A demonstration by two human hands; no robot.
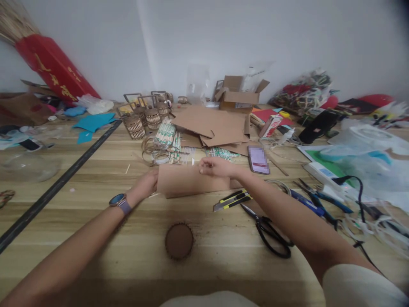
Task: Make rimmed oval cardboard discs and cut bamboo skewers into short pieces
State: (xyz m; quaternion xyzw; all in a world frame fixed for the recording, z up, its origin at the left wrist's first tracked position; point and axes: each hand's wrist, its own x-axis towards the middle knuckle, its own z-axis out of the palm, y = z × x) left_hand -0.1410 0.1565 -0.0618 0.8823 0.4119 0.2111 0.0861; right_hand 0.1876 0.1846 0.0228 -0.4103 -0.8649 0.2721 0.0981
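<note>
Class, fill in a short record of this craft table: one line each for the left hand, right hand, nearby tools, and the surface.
left hand: left hand grips the left edge of the cardboard strip
right hand: right hand pinches the strip's top edge
nearby tools: utility knife and scissors lie to the right of the strip
in front: round cardboard disc
surface: wooden table

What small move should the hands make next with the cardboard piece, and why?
Probably pull the cardboard piece nearer. The left hand grips its left edge and the right hand pinches its top edge, both arms stretched out; the wooden table in front of the round cardboard disc has bare room.
</note>
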